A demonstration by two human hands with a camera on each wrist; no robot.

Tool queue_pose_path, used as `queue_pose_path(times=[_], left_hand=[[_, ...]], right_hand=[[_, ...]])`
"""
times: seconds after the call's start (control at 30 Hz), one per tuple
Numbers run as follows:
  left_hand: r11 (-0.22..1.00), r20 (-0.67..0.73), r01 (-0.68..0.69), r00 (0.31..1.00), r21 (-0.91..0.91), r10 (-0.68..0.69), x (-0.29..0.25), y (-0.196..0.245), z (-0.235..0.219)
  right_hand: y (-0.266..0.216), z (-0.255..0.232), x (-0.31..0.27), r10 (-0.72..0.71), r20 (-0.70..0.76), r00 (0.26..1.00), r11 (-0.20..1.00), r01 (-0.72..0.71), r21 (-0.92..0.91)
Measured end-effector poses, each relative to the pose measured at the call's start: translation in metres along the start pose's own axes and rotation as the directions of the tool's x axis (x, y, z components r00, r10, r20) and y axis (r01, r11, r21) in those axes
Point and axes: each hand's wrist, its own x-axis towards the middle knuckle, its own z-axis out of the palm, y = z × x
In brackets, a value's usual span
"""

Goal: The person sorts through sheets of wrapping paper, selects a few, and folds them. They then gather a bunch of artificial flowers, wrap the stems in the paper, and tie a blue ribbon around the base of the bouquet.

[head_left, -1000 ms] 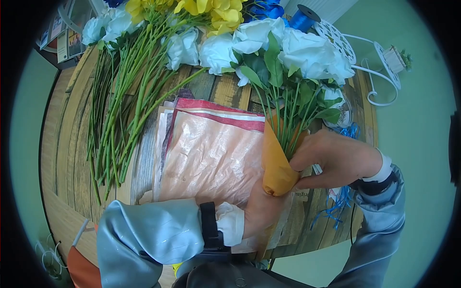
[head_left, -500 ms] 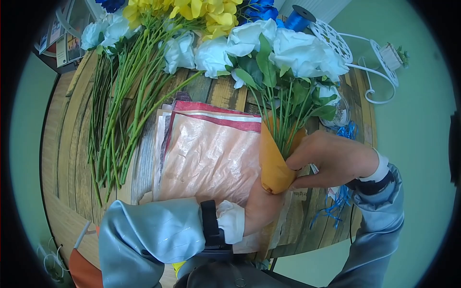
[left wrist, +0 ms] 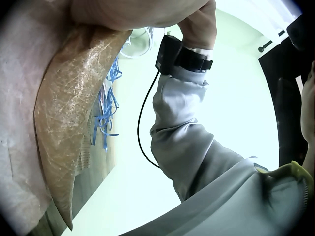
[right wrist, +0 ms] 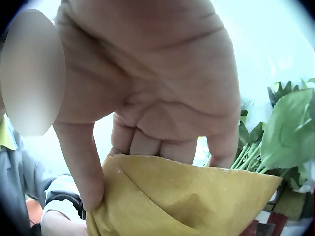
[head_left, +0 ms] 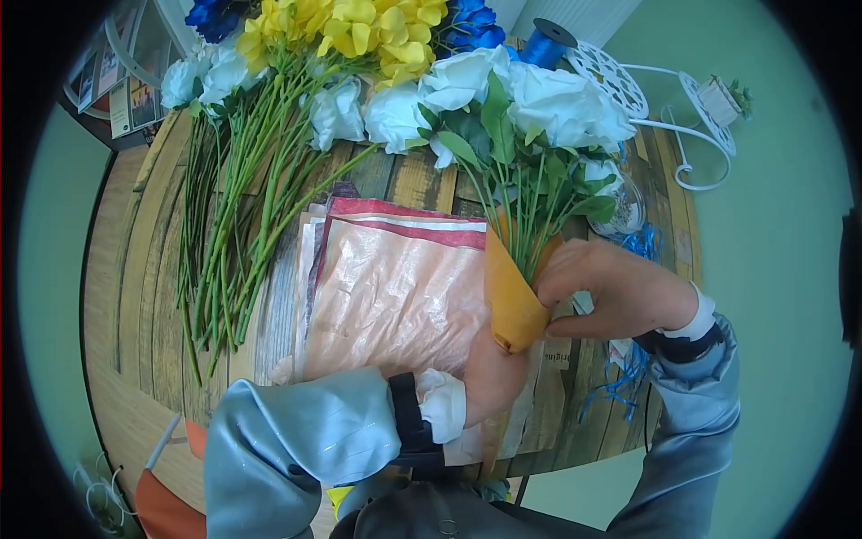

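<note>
An orange paper cone (head_left: 516, 305) wraps the green stems (head_left: 525, 216) of large white roses (head_left: 570, 103). My left hand (head_left: 494, 377) holds the cone low down, its fingers hidden behind the paper; in the left wrist view part of this hand (left wrist: 133, 12) lies over brownish paper (left wrist: 74, 93). My right hand (head_left: 620, 287) is at the cone's right side. The right wrist view shows this hand (right wrist: 157, 83) pinching the cone's edge (right wrist: 162, 187), thumb outside and the other fingertips behind the paper.
Crinkled pink sheets (head_left: 404, 296) lie left of the cone, with loose green stems (head_left: 242, 207) beyond them. Yellow flowers (head_left: 386, 31), a blue ribbon spool (head_left: 546, 45) and a white metal stand (head_left: 611, 81) stand at the back. Blue shredded ribbon (head_left: 620, 382) is at the right.
The gap between my right thumb and fingers looks wider at the cone's edge. The left hand stays at the cone's base. The whole head view has shifted slightly.
</note>
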Motion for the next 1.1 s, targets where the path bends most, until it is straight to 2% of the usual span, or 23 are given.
queue_pose_path(times=[0.07,0.13,0.17,0.2,0.27,0.3,0.37,0.4,0.47,0.5,0.53,0.6,0.63,0.67,0.7,0.73,0.77,0.8,0.83,0.97,1.03,1.07,1.1], left_hand=[[1.0,0.011,-0.017,1.0,-0.019,0.017,0.005,0.001,0.002],[0.999,0.028,-0.035,0.999,-0.035,0.036,0.005,0.0,0.004],[0.997,0.016,-0.058,0.998,0.052,0.057,0.004,-0.001,0.002],[0.987,0.006,-0.083,0.997,0.139,0.083,0.004,0.004,0.001],[0.983,0.009,-0.111,0.994,0.149,0.111,0.0,0.015,0.001],[0.979,0.003,-0.132,0.991,0.155,0.133,-0.002,0.02,0.002],[0.979,0.015,-0.152,0.988,0.134,0.152,-0.005,0.027,0.003],[0.98,0.014,-0.163,0.987,0.111,0.163,-0.008,0.031,0.003],[0.98,0.047,-0.166,0.986,0.106,0.162,-0.015,0.038,0.002],[0.981,0.067,-0.165,0.985,0.101,0.158,-0.017,0.041,0.0],[0.979,0.075,-0.175,0.983,0.106,0.167,-0.02,0.048,0.001],[0.993,0.111,-0.076,0.992,0.093,0.066,-0.029,0.061,-0.002],[0.991,0.118,-0.086,0.99,0.098,0.074,-0.031,0.064,-0.006],[0.953,0.153,-0.231,0.967,0.197,0.203,-0.033,0.066,-0.01],[0.884,0.197,-0.369,0.926,0.288,0.322,-0.035,0.072,-0.013],[0.879,0.198,-0.377,0.923,0.292,0.329,-0.039,0.078,-0.014],[0.884,0.173,-0.365,0.929,0.292,0.326,-0.043,0.085,-0.016],[0.889,0.145,-0.354,0.935,0.29,0.325,-0.047,0.095,-0.017],[0.842,0.143,-0.438,0.899,0.314,0.415,-0.047,0.105,-0.018],[0.848,0.132,-0.402,0.915,0.345,0.38,-0.049,0.114,-0.024],[0.793,0.128,-0.468,0.88,0.389,0.457,-0.048,0.114,-0.026],[0.789,0.129,-0.475,0.877,0.391,0.464,-0.048,0.115,-0.027],[0.786,0.136,-0.481,0.874,0.389,0.467,-0.048,0.117,-0.029]], right_hand=[[-0.005,-0.003,-0.008,0.007,-0.027,1.0,0.999,-0.008,-0.04],[-0.013,-0.005,-0.018,0.205,-0.234,0.95,0.958,-0.146,0.246],[-0.007,-0.005,-0.021,0.042,-0.393,0.919,0.995,-0.003,0.1],[-0.009,-0.004,-0.025,0.042,-0.405,0.913,0.995,-0.003,0.096],[-0.014,-0.003,-0.033,0.34,-0.575,0.745,0.892,-0.061,0.448],[-0.011,0.001,-0.036,0.339,-0.586,0.736,0.894,-0.057,0.445],[-0.002,0.012,-0.041,0.377,-0.713,0.591,0.86,0.062,0.507],[-0.002,0.018,-0.044,0.378,-0.723,0.579,0.862,0.066,0.503],[-0.004,0.028,-0.047,0.428,-0.762,0.486,0.803,0.182,0.568],[-0.004,0.034,-0.047,0.454,-0.773,0.444,0.806,0.164,0.568],[-0.004,0.039,-0.048,0.447,-0.781,0.437,0.81,0.174,0.561],[-0.01,0.051,-0.046,0.524,-0.796,0.303,0.772,0.225,0.594],[-0.014,0.055,-0.044,0.536,-0.79,0.298,0.757,0.245,0.606],[-0.019,0.06,-0.043,0.529,-0.797,0.293,0.761,0.253,0.598],[-0.024,0.065,-0.041,0.551,-0.789,0.273,0.707,0.349,0.615],[-0.028,0.071,-0.04,0.574,-0.777,0.258,0.645,0.442,0.623],[-0.032,0.076,-0.038,0.568,-0.781,0.26,0.644,0.45,0.618],[-0.036,0.08,-0.037,0.533,-0.809,0.247,0.613,0.545,0.571],[-0.04,0.085,-0.036,0.5,-0.834,0.233,0.573,0.633,0.52],[-0.039,0.1,-0.034,0.442,-0.867,0.229,0.566,0.679,0.468],[-0.045,0.104,-0.032,0.384,-0.793,0.472,0.485,0.628,0.609],[-0.051,0.104,-0.031,0.377,-0.797,0.472,0.487,0.632,0.604],[-0.06,0.104,-0.029,0.315,-0.781,0.54,0.491,0.611,0.621]])
